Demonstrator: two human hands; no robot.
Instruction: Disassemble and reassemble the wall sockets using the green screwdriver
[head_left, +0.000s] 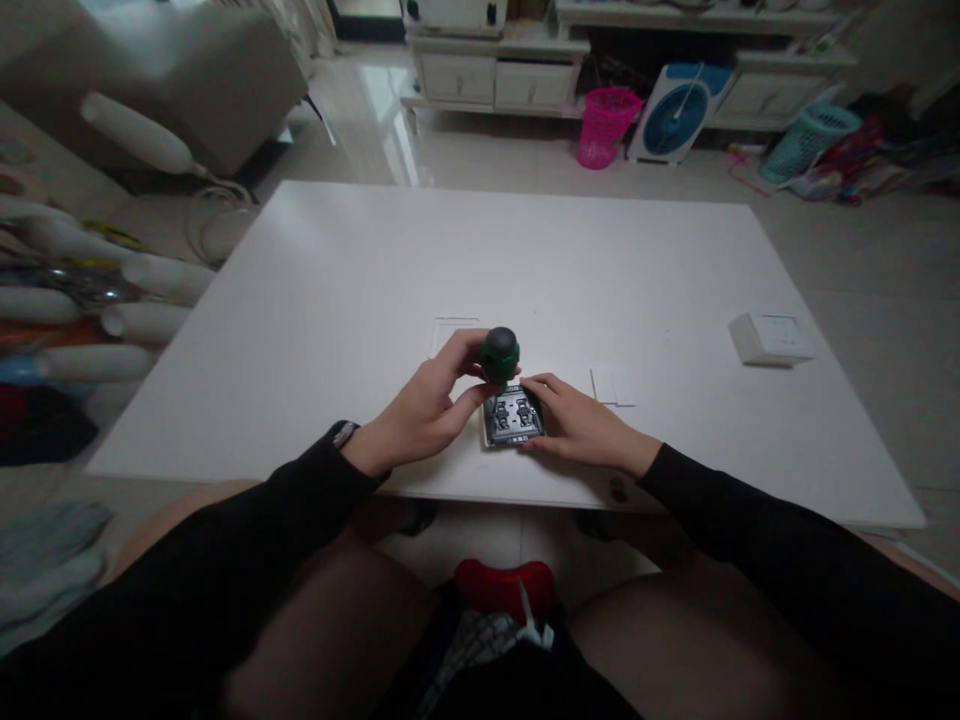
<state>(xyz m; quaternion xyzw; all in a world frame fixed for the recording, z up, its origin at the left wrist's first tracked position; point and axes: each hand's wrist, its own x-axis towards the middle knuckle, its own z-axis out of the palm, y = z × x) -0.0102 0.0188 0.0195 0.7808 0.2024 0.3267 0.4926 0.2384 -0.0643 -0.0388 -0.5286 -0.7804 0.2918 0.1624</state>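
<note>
My left hand (441,400) is closed around a screwdriver (500,352) with a green handle and a dark grey end cap. It stands nearly upright; its tip is hidden below the handle. Under it lies a square wall switch module (513,416), a black and metallic plate with two matching mechanisms, on the near part of the table. My right hand (576,420) grips this module by its right side, thumb at the near edge and fingers at the far edge. Whether the screwdriver touches the module cannot be made out.
The white table (360,260) carries a thin white frame (454,322) beyond my left hand, flat white pieces (613,388) beyond my right hand, a white box (772,340) at right, and a small dark item (618,489) by the near edge. A pink basket (606,128) stands on the floor behind.
</note>
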